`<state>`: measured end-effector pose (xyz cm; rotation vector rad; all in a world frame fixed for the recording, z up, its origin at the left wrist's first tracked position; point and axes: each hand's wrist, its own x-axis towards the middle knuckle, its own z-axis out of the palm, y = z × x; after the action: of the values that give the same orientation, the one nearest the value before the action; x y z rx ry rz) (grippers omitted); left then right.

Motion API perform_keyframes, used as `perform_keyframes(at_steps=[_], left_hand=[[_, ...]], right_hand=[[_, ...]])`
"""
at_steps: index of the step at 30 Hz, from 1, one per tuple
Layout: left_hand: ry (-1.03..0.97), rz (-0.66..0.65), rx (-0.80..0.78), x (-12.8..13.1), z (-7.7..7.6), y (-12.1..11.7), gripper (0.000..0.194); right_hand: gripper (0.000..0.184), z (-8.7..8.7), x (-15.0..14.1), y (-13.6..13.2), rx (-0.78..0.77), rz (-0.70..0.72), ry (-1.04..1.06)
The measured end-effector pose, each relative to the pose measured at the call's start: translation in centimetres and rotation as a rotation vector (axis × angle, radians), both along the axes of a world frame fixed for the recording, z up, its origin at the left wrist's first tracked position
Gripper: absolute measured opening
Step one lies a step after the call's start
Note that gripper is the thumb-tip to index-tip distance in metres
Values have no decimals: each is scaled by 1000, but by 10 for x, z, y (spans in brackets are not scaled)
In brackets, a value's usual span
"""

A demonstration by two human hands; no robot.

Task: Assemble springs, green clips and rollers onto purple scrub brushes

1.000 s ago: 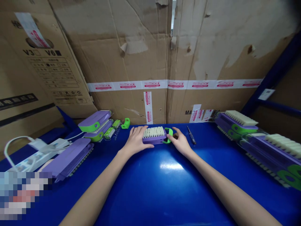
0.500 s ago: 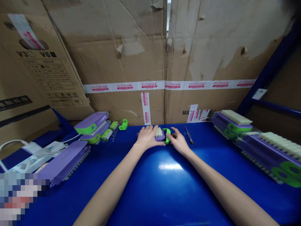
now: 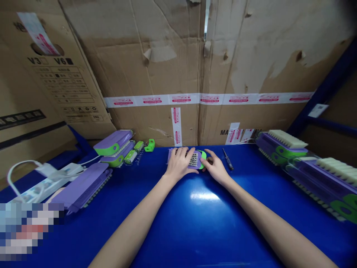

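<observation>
My left hand [image 3: 180,163] wraps over a purple brush [image 3: 197,163] with pale bristles facing up, and covers most of it. A green end cap [image 3: 203,159] sits against the brush's right end. My right hand [image 3: 216,167] grips this cap with thumb and bent fingers, partly hiding it. To the right of that hand a screwdriver [image 3: 228,159] lies on the blue table [image 3: 178,230].
On the left are stacked purple brushes [image 3: 113,143], small green-and-silver parts [image 3: 130,157], a loose green cap [image 3: 150,145], another purple brush [image 3: 86,182] and a white power strip [image 3: 52,184]. More brushes [image 3: 315,175] are at right. Cardboard [image 3: 145,82] stands behind.
The green end cap has moved from slightly apart to up against the brush's end. The brush's bristled face now shows more fully. The whole view has shifted slightly.
</observation>
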<state>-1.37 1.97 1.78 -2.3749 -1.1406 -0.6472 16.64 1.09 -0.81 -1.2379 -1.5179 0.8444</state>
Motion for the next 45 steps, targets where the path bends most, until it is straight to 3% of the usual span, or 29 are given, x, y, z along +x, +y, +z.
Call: perform_keyframes(at_steps=[11, 20, 26, 34, 45], left_hand=[[-51, -17, 78, -8, -8, 3, 91], [-102, -31, 56, -9, -8, 4, 96], [-129, -55, 26, -8, -9, 3, 82], [-197, -43, 25, -6, -10, -3, 71], [-194, 11, 98, -7, -12, -2, 65]], right_hand=[[47, -1, 10, 2, 189, 20, -98], [64, -4, 3, -2, 101, 30, -93], [68, -5, 3, -1, 73, 51, 19], [61, -6, 2, -3, 153, 8, 34], [68, -1, 0, -8, 265, -10, -51]])
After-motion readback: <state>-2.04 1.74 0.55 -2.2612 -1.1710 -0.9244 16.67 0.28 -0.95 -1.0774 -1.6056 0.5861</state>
